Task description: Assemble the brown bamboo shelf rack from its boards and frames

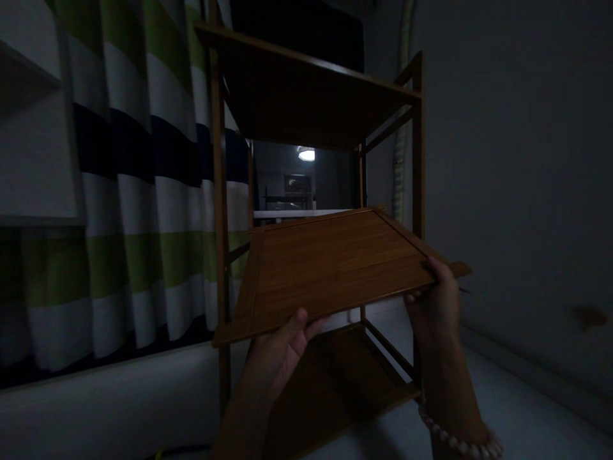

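Observation:
A brown wooden shelf board (330, 262) is held tilted inside a wooden shelf rack (218, 191), at its middle level. My left hand (282, 348) grips the board's near edge from below, thumb on top. My right hand (433, 300) holds the board's right front corner, fingers curled over the edge. A bead bracelet (454, 441) sits on my right wrist. The rack has a top shelf (306, 89) and a bottom shelf (335, 383) in place.
A curtain (134, 179) striped white, green and dark blue hangs left of the rack. A plain grey wall (517, 160) is on the right, with a pale floor (517, 409) below. Behind the rack a dark window (301, 179) reflects a ceiling light.

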A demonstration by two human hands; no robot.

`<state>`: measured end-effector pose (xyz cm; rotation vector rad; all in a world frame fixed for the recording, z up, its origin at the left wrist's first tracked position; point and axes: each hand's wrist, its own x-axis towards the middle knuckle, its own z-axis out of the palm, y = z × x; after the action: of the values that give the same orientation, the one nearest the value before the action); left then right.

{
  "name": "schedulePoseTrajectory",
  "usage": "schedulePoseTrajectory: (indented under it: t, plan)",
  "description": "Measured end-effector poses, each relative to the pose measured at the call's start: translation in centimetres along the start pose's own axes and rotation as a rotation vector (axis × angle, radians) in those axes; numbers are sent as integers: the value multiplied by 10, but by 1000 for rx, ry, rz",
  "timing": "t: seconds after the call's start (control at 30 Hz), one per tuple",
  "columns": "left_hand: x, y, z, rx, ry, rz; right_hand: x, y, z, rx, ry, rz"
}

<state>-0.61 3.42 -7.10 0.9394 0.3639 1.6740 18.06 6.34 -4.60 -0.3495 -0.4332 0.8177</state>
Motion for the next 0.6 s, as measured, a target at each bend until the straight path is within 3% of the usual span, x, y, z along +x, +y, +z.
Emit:
schedulePoseTrajectory:
  t: [0.23, 0.6]
  plan:
    - [4, -3, -11, 25, 26, -24, 3, 12, 2, 18, -12, 26]
    - [21, -16, -9, -47, 31, 97, 8, 26, 3, -14, -50, 15]
